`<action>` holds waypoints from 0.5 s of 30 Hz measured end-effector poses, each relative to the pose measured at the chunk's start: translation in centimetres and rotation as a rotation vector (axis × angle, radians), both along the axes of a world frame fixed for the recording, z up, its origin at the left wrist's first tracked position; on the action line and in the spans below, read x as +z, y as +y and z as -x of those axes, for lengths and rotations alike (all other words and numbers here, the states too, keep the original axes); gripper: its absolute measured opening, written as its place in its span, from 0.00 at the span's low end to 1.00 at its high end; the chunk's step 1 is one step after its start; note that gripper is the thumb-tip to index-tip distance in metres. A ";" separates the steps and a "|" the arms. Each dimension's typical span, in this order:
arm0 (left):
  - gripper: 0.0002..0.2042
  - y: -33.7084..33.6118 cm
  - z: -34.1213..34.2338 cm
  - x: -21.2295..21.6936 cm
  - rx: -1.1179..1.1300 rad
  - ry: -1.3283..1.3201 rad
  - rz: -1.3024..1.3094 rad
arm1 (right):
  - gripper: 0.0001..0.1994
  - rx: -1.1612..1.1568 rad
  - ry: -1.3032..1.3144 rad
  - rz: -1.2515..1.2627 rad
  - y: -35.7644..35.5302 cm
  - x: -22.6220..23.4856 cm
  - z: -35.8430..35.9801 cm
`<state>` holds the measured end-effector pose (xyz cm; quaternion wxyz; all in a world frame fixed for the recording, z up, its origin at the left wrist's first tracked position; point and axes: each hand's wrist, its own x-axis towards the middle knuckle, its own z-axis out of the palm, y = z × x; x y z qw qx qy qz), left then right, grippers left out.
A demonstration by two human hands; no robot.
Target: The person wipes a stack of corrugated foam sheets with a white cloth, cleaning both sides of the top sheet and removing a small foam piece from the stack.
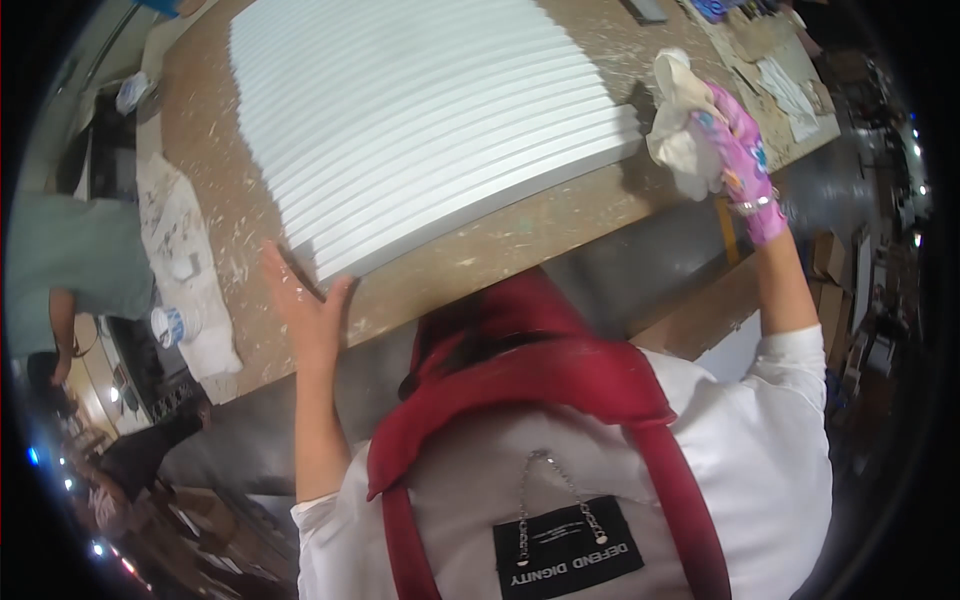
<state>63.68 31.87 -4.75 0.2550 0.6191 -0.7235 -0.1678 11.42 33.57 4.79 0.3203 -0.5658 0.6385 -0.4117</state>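
Observation:
Long white strips with ridged edges lie side by side on a brown, paint-flecked worktable. My bare left hand is at the near left corner of the strips, thumb and fingers spread; whether it presses on the end strip I cannot tell. My right hand, in a pink flowered glove, grips a crumpled cream cloth just past the strips' right end. The fingertips of that hand are partly hidden by the cloth.
On the table's left side lies a stained white cloth with a white tub on it. A person in a green shirt stands at the left. White rags lie at the far right; cardboard boxes stand beyond the table's right side.

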 end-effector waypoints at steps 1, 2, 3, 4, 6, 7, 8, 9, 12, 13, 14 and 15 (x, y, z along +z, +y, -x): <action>0.51 0.5 -0.4 0.0 0.020 -0.010 0.001 | 0.21 0.158 0.099 0.087 0.0 0.1 0.2; 0.50 0.8 -0.1 -0.2 0.035 -0.058 -0.068 | 0.22 0.289 0.304 0.104 -0.8 0.3 -1.5; 0.50 1.0 0.1 -0.6 0.052 -0.106 -0.137 | 0.23 0.420 0.507 0.125 -1.6 0.3 -3.1; 0.49 0.7 -0.1 -2.0 0.053 -0.156 -0.085 | 0.26 0.497 0.730 0.162 -1.9 -2.2 -3.5; 0.47 0.3 0.8 -2.0 0.056 -0.174 -0.071 | 0.29 0.647 1.325 0.156 -1.5 -6.2 -7.2; 0.46 0.2 1.1 -1.7 0.059 -0.199 -0.055 | 0.31 0.671 1.235 0.129 -1.7 -5.3 -9.7; 0.45 0.0 1.3 -1.7 0.047 -0.170 -0.068 | 0.32 0.658 1.029 0.302 -2.6 -4.1 -13.1; 0.45 0.2 1.0 -2.1 0.049 -0.168 -0.081 | 0.33 0.714 0.958 0.196 -2.6 -5.2 -14.3; 0.44 0.2 0.3 -3.2 0.031 -0.161 -0.025 | 0.30 0.809 1.021 0.320 -4.3 -6.4 -22.9; 0.42 0.2 0.2 -3.6 0.042 -0.153 -0.013 | 0.27 0.817 1.021 0.405 -4.5 -7.0 -25.3; 0.40 0.2 0.1 -3.8 0.050 -0.146 0.001 | 0.24 0.819 1.013 0.473 -4.7 -7.0 -27.6; 0.40 0.0 0.1 -3.8 0.036 -0.139 0.008 | 0.25 0.809 1.119 0.528 -5.1 -8.1 -29.8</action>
